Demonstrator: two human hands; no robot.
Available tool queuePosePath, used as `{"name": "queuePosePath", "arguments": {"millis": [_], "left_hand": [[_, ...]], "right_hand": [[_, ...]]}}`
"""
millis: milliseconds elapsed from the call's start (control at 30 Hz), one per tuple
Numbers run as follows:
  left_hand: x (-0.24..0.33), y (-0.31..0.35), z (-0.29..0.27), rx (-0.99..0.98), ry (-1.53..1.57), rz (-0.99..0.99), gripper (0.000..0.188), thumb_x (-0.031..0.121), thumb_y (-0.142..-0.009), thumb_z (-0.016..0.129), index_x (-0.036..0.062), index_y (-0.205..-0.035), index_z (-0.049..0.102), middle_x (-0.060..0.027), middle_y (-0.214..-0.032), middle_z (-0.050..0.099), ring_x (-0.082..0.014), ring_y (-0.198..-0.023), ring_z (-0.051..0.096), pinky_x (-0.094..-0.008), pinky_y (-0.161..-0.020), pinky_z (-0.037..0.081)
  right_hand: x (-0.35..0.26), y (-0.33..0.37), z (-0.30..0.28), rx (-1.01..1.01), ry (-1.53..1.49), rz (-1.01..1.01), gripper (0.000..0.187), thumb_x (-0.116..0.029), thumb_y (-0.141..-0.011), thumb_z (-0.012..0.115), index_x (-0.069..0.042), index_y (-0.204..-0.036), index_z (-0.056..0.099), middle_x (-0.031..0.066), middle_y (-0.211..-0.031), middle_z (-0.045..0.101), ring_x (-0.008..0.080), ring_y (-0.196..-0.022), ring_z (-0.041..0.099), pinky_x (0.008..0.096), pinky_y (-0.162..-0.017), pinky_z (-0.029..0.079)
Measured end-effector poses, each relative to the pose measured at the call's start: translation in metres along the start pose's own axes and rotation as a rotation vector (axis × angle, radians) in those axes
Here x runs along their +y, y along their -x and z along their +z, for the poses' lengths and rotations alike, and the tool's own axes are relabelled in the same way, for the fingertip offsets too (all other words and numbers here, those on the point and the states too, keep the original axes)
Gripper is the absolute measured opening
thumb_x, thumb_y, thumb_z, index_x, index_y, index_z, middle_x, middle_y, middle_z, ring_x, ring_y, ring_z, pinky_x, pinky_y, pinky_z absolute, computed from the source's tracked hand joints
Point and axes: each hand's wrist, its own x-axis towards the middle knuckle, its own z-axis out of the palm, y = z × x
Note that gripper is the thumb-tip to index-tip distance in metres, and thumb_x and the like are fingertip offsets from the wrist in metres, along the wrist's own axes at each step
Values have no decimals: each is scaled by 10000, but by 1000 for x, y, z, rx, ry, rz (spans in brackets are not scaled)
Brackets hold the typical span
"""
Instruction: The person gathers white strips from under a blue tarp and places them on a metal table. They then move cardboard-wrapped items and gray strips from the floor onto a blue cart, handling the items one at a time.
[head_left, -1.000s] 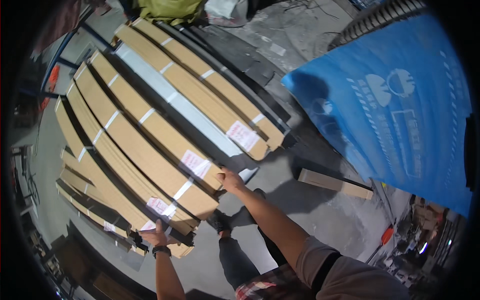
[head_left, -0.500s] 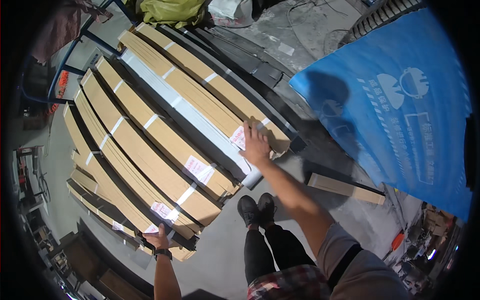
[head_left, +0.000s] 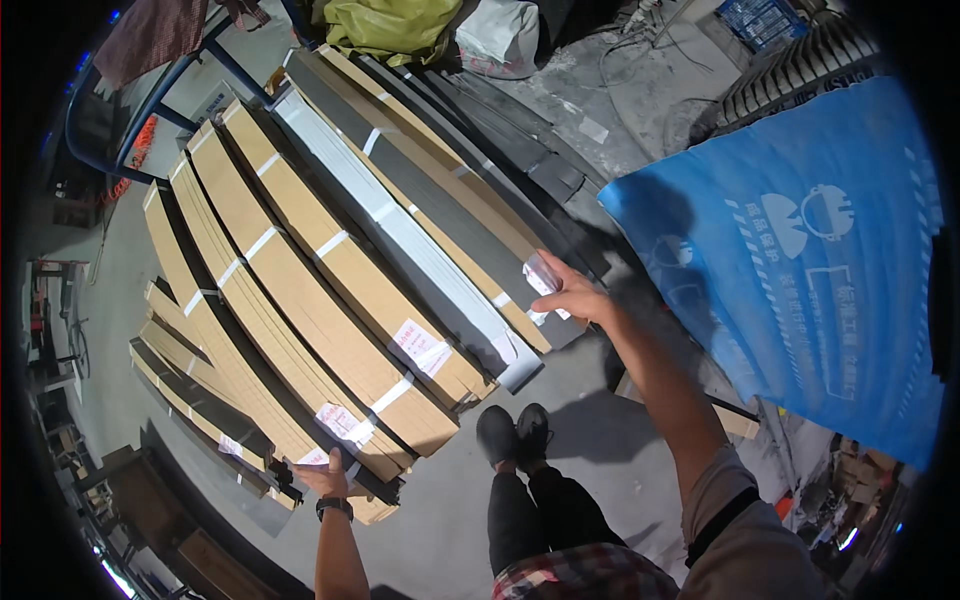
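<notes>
My right hand [head_left: 575, 292] is closed round the near end of a long strapped cardboard bundle [head_left: 428, 188]. That bundle is tipped, with a dark grey side showing, and a white label [head_left: 540, 276] lies under my fingers. At the near ends of the bundles on the left, my left hand [head_left: 322, 476] rests with its fingers stretched out and thumb raised, touching a labelled bundle end. It wears a dark watch [head_left: 335, 508]. Between my hands, several tan cardboard bundles [head_left: 325, 225] lie side by side, with a pale metallic strip bundle [head_left: 385, 212] among them.
Blue metal rails [head_left: 150, 105] stand at the far left. A blue printed sheet [head_left: 790, 260] covers the right side. Yellow-green [head_left: 390, 30] and white [head_left: 498, 38] sacks sit at the back. Another cardboard piece [head_left: 736, 422] lies on the floor near my right arm.
My right hand has moved right, from lying on top of the bundles to gripping one end. That bundle has tipped, exposing its grey side. My left hand stays at the left bundle ends.
</notes>
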Motion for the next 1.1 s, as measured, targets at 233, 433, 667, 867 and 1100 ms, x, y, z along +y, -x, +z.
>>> {"name": "queuePosePath", "arguments": {"millis": [233,433,667,867,1100], "left_hand": [[-10,-2,6,162,-70,173,1290,750,-603,615,-147,-1353,71,-371,-1314,274,-471,-1195,341,-499,-1003,303],[6,8,-4,137,28,151,1290,741,-595,632,-149,-1348,82,-362,-1318,276,-461,-1205,332,-493,-1008,300],[0,2,-8,158,-18,87,1268,683,-581,682,-137,-1350,97,-341,-1306,283,-456,-1210,303,-516,-1016,253],[28,23,-21,136,126,124,1246,629,-578,716,-143,-1345,109,-350,-1270,320,-462,-1178,339,-500,-1014,268],[35,25,-23,158,262,225,1168,529,-581,763,-113,-1339,148,-316,-1245,351,-433,-1169,355,-482,-1012,270]], "right_hand": [[-2,7,39,473,413,-182,1073,-198,-576,790,-110,-1432,147,222,-1307,431,373,-1197,431,416,-979,370],[5,15,58,527,350,-210,1056,-192,-596,784,-104,-1433,147,240,-1296,438,368,-1144,476,423,-959,377],[25,30,48,-197,-764,72,834,-85,-679,727,-90,-1407,321,78,-1319,454,164,-1169,447,268,-955,359],[15,44,72,-126,-171,-262,884,-205,-686,754,-24,-1405,271,157,-1334,412,210,-1193,418,310,-981,343],[66,50,123,223,438,-269,842,-195,-618,722,-178,-1376,356,203,-1110,473,367,-982,508,443,-833,408]]}}
